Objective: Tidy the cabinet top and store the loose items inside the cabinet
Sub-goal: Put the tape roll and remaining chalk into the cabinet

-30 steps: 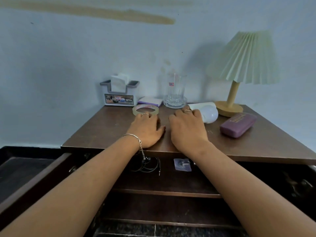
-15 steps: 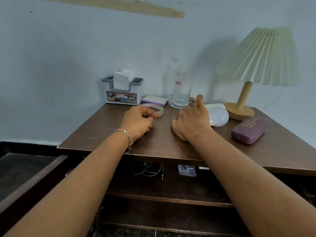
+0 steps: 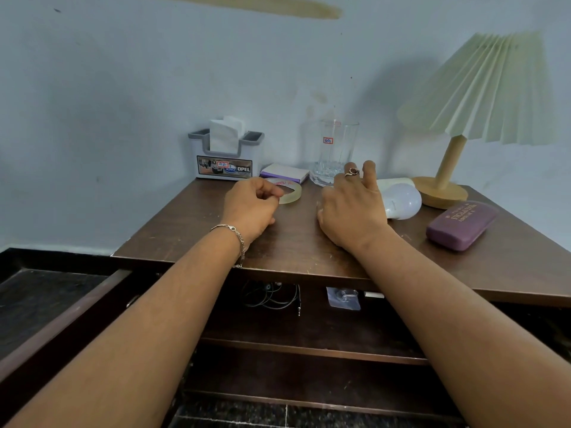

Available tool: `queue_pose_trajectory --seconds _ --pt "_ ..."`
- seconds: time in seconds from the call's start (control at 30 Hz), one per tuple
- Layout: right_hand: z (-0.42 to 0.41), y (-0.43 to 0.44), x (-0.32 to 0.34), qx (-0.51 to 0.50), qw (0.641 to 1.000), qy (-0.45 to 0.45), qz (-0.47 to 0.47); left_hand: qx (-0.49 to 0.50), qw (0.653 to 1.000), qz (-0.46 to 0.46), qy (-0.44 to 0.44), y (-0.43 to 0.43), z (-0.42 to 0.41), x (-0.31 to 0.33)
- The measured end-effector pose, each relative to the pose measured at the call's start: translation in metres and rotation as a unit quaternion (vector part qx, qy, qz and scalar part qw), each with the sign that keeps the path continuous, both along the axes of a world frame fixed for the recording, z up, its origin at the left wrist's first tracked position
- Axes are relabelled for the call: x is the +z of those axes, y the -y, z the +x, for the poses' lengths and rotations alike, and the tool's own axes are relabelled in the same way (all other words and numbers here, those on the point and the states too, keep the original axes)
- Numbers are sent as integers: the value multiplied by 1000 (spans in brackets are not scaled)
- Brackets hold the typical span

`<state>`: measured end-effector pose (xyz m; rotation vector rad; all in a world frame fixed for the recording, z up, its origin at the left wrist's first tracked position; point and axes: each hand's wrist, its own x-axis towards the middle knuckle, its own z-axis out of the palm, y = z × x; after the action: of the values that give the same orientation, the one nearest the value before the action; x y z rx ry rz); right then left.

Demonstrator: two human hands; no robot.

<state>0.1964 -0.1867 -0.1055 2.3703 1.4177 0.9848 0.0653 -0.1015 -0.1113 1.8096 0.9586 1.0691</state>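
On the brown cabinet top (image 3: 293, 242) lies a clear tape roll (image 3: 293, 193). My left hand (image 3: 250, 205) curls its fingers around the roll's near left edge, and the roll still rests flat. My right hand (image 3: 352, 208) is raised a little above the top with its fingers spread. It holds nothing and sits between a drinking glass (image 3: 335, 152) and a white light bulb (image 3: 403, 200). A purple glasses case (image 3: 462, 225) lies to the right. A small purple notepad (image 3: 284, 173) sits behind the tape.
A grey tissue holder (image 3: 225, 163) stands at the back left and a pleated lamp (image 3: 440, 193) at the back right. The cabinet is open below: black earphones (image 3: 272, 296) and a clear hook packet (image 3: 343, 298) lie on the upper shelf. The open door (image 3: 61, 319) juts out at the left.
Both hands moved from the front edge toward the back. The left hand reached the tape roll and curled on it. The right hand lifted and spread its fingers near the glass.
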Motion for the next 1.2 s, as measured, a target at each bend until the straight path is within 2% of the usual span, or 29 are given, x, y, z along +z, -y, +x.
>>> queue_pose_trajectory --seconds 0.13,0.5,0.7,0.87,0.93,1.03,1.1,1.17,1.2 --pt "9 -3 -4 -10 1000 -6 5 -1 1000 -3 -5 -1 0 -1" --pt "9 -2 -10 118 987 -85 63 16 999 34 -32 -10 3 -4" --pt "6 5 -8 145 978 -114 99 26 978 135 -155 -7 4 -3" --pt "-2 16 -6 163 976 -110 98 -14 920 180 -347 -6 11 -6" --pt "-6 24 -3 177 973 -125 83 -4 899 203 -389 -4 13 -6" --pt "-11 38 2 193 972 -118 62 17 889 234 -393 0 13 -5" --pt "-15 49 1 210 968 -113 81 23 893 244 -378 2 12 -4" --pt "-19 64 -4 242 946 -165 137 21 898 251 -361 4 10 -3" --pt "-21 74 -7 264 924 -211 180 17 901 251 -353 5 9 -2"
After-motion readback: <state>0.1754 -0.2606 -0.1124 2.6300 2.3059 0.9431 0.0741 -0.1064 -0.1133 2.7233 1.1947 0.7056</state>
